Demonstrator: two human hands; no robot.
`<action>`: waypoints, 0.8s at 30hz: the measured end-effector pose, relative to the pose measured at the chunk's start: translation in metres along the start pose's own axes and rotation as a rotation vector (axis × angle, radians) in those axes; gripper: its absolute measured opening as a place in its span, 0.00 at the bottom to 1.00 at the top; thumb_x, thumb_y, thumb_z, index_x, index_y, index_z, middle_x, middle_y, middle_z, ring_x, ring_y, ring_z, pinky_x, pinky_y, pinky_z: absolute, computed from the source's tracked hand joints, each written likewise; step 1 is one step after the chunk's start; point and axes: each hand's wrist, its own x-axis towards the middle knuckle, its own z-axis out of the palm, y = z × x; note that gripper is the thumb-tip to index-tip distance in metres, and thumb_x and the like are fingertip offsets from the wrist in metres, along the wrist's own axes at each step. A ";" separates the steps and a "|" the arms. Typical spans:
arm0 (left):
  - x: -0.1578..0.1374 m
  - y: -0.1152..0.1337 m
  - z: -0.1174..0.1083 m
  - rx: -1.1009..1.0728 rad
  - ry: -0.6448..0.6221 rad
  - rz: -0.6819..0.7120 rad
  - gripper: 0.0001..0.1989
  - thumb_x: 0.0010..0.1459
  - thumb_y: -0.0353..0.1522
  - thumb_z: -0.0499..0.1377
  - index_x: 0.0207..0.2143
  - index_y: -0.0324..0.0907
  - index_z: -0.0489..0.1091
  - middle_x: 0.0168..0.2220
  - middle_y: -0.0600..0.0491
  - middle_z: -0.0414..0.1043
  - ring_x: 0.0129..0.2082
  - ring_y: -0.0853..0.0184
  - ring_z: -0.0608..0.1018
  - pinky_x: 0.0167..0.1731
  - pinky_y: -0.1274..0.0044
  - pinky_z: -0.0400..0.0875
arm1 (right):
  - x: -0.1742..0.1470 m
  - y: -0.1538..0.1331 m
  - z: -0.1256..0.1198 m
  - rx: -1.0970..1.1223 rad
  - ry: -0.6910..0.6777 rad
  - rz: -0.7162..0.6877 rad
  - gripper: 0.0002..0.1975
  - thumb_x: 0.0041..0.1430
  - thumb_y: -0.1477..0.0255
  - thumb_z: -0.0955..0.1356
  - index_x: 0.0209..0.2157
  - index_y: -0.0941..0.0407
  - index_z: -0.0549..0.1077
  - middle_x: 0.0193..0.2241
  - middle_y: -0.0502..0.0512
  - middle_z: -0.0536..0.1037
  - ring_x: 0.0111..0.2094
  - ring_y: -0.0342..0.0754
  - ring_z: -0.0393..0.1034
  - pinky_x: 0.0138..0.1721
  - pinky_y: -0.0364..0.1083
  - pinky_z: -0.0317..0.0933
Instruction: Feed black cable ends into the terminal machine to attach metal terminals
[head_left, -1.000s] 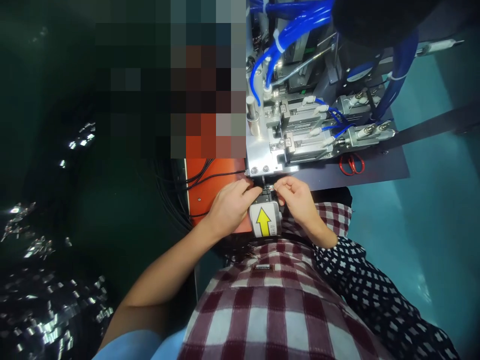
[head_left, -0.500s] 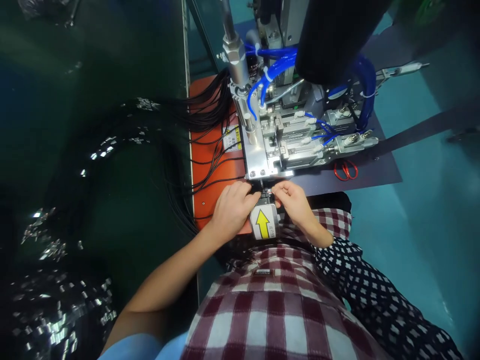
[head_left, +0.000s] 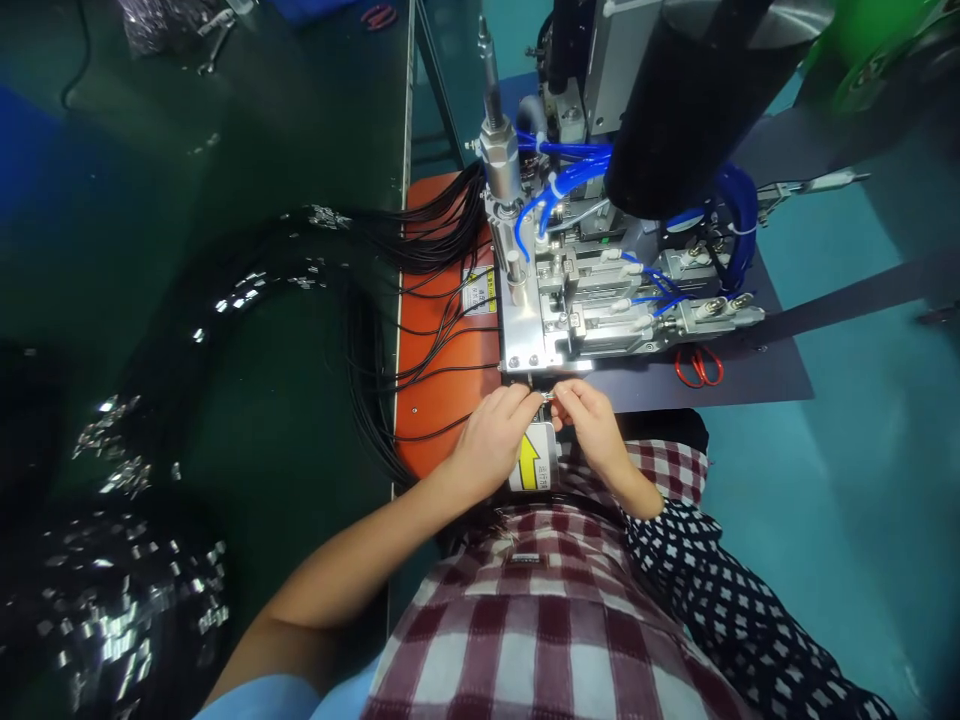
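In the head view, my left hand (head_left: 499,435) is closed, its thumb and fingers pinched together over the feed block at the front of the machine (head_left: 525,320). A black cable (head_left: 431,437) runs across the orange plate and under this hand. My right hand (head_left: 592,420) is closed too, thumb and forefinger pinching the small shiny metal connector (head_left: 548,397) between the two hands. The fingertips of both hands nearly meet there. Just below them is a white label with a yellow arrow (head_left: 529,462), partly covered by my left hand.
Several black cables with metal ends (head_left: 247,290) lie on the dark table (head_left: 292,380) and cross the orange plate (head_left: 450,345). Red-handled scissors (head_left: 699,367) rest beside the machine. Blue air hoses (head_left: 581,175) and a black cylinder (head_left: 675,120) rise behind.
The view has shifted, so the machine sits lower and further right. My left hand has moved right, closer to my right fingertips, and now covers part of the arrow label. My right hand still pinches.
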 end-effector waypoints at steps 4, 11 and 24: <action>0.002 0.002 0.004 0.037 0.015 -0.032 0.15 0.63 0.25 0.49 0.49 0.36 0.71 0.44 0.42 0.71 0.40 0.60 0.73 0.40 0.68 0.72 | 0.000 -0.003 0.005 -0.010 0.037 -0.006 0.16 0.55 0.57 0.70 0.28 0.54 0.68 0.19 0.45 0.67 0.21 0.43 0.63 0.27 0.44 0.60; -0.030 -0.002 0.005 -0.101 0.223 -0.168 0.20 0.65 0.26 0.48 0.58 0.40 0.65 0.48 0.43 0.69 0.48 0.60 0.72 0.49 0.66 0.71 | 0.000 0.004 0.005 0.008 0.025 -0.017 0.15 0.56 0.57 0.69 0.29 0.55 0.68 0.20 0.45 0.68 0.22 0.43 0.63 0.28 0.44 0.61; -0.065 -0.015 -0.004 0.319 0.094 -0.291 0.25 0.67 0.36 0.50 0.63 0.37 0.60 0.58 0.38 0.65 0.57 0.51 0.69 0.55 0.61 0.69 | 0.002 0.004 0.002 0.005 0.022 -0.017 0.16 0.56 0.58 0.71 0.29 0.56 0.69 0.22 0.46 0.69 0.23 0.41 0.63 0.28 0.43 0.60</action>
